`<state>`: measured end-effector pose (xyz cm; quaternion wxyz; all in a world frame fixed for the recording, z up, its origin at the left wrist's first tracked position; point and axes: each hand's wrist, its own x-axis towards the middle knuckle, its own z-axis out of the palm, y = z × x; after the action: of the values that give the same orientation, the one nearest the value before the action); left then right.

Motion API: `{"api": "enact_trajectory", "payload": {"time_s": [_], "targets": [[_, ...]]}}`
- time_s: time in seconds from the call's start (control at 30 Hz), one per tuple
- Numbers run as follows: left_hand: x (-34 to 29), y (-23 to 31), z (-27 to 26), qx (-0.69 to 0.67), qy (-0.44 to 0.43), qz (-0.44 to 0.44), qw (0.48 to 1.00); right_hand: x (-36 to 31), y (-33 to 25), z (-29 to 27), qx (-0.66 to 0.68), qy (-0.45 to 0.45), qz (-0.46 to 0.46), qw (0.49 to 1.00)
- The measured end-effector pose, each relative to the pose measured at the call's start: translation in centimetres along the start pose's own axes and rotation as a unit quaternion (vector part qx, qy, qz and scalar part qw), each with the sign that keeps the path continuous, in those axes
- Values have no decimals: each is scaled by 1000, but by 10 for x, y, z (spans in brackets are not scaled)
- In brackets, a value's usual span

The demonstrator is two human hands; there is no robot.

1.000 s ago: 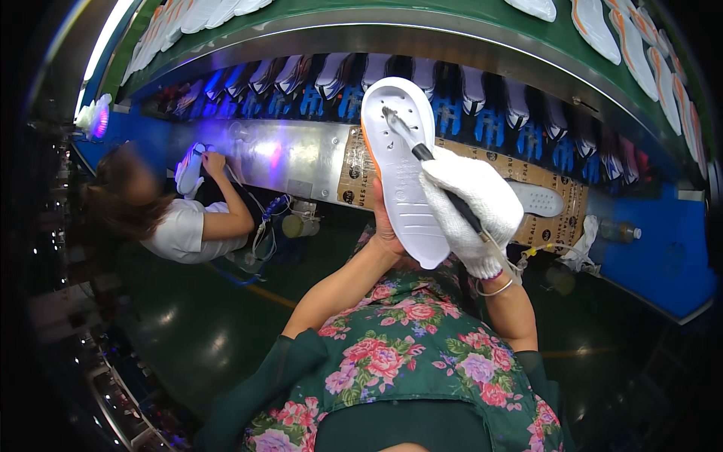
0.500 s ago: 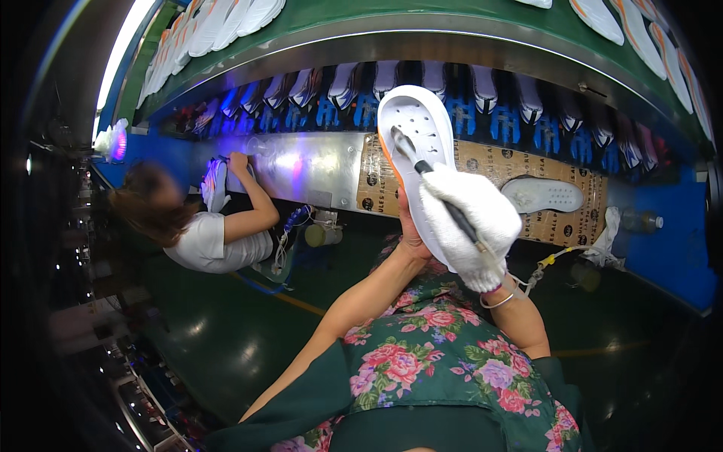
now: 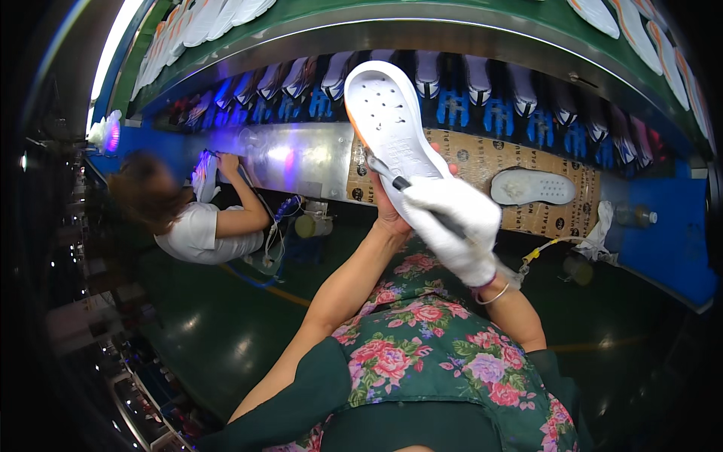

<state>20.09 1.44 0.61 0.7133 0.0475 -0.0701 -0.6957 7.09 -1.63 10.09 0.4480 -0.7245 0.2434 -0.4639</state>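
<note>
A white shoe sole (image 3: 384, 113) with an orange edge stands tilted before me, its holed inner face toward me. My bare left hand (image 3: 388, 207) grips it from beneath, with fingertips showing past its right edge. In a white knitted glove, my right hand (image 3: 456, 222) is closed around a dark-handled brush (image 3: 385, 172). The brush's bristles touch the sole's left edge near the middle. On the cardboard to the right lies another sole (image 3: 532, 187), white and grey, untouched by either hand.
Cardboard (image 3: 467, 154) covers part of the metal bench (image 3: 316, 162). Behind it runs a row of shoe uppers (image 3: 427, 75) on blue holders. More soles (image 3: 595, 16) lie on the green upper shelf. A co-worker (image 3: 203, 226) handles a shoe at left. A clear bottle (image 3: 636, 217) lies at right.
The brush has moved from the sole's inner face down to its left edge. The sole has shifted left and up with my left hand.
</note>
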Motion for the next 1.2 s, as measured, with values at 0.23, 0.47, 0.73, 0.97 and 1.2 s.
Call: {"api": "enact_trajectory", "payload": {"time_s": [0.23, 0.47, 0.73, 0.97, 1.2], "targets": [[4, 16, 1, 12, 38, -33, 999, -9, 9, 12, -95, -16, -88, 991], [5, 33, -1, 7, 29, 33, 999, -3, 13, 4, -32, 12, 1, 999], [7, 51, 3, 15, -23, 11, 1000, -9, 20, 8, 50, -83, -14, 995], [19, 73, -4, 26, -9, -53, 998, -8, 11, 26, -80, -145, -71, 984], [39, 103, -3, 67, -64, -141, 986, 15, 21, 28, -96, -73, -35, 992]]}}
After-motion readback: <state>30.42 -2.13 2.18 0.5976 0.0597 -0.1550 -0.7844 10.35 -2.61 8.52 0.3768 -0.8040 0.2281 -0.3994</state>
